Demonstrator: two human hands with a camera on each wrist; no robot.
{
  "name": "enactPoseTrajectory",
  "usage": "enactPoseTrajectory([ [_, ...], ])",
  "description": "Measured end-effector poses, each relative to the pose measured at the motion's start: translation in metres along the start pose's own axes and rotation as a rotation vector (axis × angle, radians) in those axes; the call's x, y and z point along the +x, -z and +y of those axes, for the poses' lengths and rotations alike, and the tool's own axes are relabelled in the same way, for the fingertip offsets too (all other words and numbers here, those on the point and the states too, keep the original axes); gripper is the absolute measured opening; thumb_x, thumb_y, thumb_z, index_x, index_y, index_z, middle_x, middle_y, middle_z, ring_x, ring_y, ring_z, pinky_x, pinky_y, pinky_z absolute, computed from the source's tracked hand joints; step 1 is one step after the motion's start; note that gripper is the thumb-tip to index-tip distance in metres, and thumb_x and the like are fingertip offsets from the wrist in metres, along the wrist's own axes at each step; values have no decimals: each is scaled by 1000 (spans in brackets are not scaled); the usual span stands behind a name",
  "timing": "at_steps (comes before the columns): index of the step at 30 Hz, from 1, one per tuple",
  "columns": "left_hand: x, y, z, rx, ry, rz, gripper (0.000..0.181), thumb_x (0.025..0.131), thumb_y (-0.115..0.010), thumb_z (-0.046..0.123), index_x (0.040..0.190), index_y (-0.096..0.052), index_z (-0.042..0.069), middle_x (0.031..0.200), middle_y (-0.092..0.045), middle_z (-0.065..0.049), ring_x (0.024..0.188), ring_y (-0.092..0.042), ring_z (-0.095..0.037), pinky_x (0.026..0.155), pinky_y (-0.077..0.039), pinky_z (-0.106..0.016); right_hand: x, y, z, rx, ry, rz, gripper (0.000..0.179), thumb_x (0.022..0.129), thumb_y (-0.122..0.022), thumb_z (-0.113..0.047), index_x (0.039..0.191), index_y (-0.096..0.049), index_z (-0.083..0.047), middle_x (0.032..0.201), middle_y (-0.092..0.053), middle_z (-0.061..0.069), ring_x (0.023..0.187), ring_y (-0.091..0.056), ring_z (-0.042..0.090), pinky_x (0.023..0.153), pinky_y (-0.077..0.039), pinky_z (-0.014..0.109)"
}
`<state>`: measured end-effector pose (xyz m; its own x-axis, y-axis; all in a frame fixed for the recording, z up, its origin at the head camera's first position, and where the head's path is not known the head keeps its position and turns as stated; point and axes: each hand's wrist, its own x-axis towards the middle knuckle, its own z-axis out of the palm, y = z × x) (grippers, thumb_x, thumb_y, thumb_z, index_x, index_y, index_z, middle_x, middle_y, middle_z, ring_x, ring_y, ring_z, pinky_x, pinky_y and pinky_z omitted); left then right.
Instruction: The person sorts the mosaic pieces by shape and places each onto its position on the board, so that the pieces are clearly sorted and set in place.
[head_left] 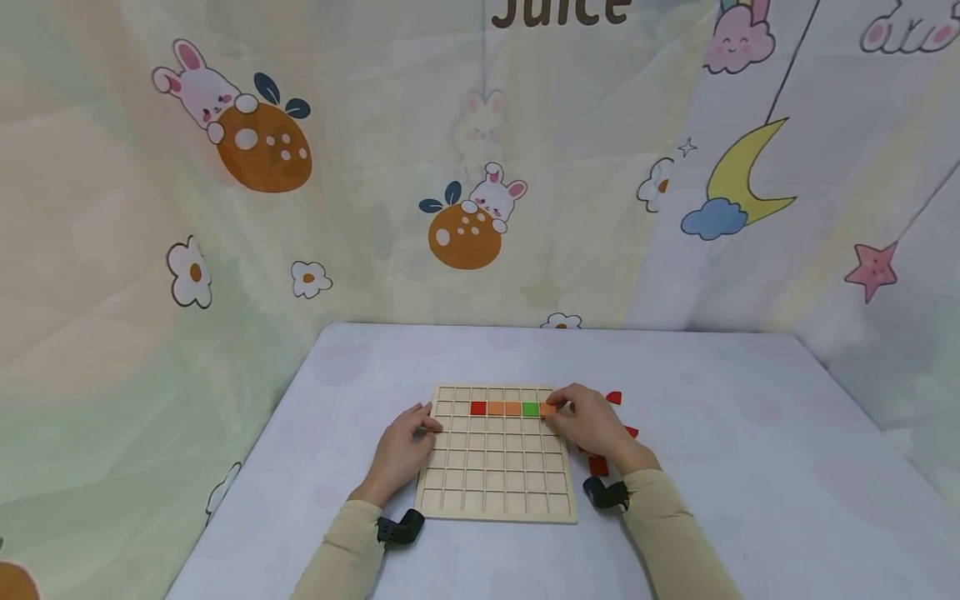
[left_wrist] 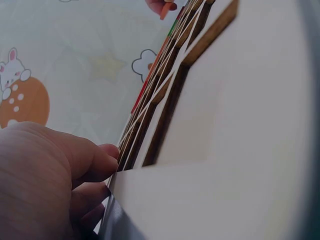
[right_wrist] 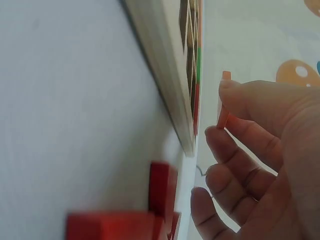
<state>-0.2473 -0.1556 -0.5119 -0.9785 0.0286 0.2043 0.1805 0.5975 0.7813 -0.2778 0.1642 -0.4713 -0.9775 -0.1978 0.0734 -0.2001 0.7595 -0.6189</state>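
Observation:
A wooden grid board (head_left: 495, 505) lies on the table. One of its upper rows holds a red tile (head_left: 478, 408), two orange tiles (head_left: 504, 408) and a green tile (head_left: 531, 409). Past the green one, another red tile (right_wrist: 196, 109) shows in the right wrist view. My right hand (head_left: 596, 423) pinches an orange tile (right_wrist: 223, 107) between thumb and index finger, above the board's upper right. At the left edge, my left hand (head_left: 403, 454) holds the board, its thumb and fingers bent against the rim.
Several red pieces (head_left: 597, 466) lie right of the board, partly hidden by the right hand and forearm. The white table (head_left: 750, 433) ends at a printed cloth backdrop (head_left: 360, 200). Black wrist cameras (head_left: 401, 527) sit on both wrists.

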Motion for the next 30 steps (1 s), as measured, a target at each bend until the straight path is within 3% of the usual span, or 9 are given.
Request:
enactPoseTrajectory([
  [3,0,-1,1,-2,6,-13,15,89,-62,5,89,-69,19,145,-51,-9,141,-37,-30,115,-28,-52,-1,-2,-3,-4,10,3,22,87,-72,-24,108,-70,-18,107,-64,-2,97,-54,23,86,-50,40],
  [9,-1,1,4,-7,13,-10,15,89,-63,5,88,-70,19,145,-51,-10,141,-37,-30,115,-28,-53,1,-6,-13,-18,47,3,21,86,-74,-25,105,-71,-17,94,-60,-4,85,-51,18,74,-46,32],
  [16,0,3,7,4,4,-1,16,88,-62,4,87,-69,18,144,-51,-11,140,-38,-32,114,-29,-53,3,-8,-24,-34,49,-21,25,85,-74,-25,109,-70,-19,104,-63,-7,94,-56,16,88,-51,38],
  [25,0,2,4,12,4,-1,17,88,-62,4,85,-69,19,144,-52,-10,140,-38,-31,114,-29,-53,9,-11,-34,-51,97,-64,24,87,-72,-24,109,-70,-15,99,-62,-6,82,-52,15,74,-48,30],
  [30,0,1,4,17,1,2,18,87,-62,2,85,-69,18,143,-52,-12,139,-39,-32,114,-29,-54,12,-17,-37,-63,135,-74,23,87,-72,-23,108,-70,-14,100,-63,-5,82,-52,14,76,-50,31],
])
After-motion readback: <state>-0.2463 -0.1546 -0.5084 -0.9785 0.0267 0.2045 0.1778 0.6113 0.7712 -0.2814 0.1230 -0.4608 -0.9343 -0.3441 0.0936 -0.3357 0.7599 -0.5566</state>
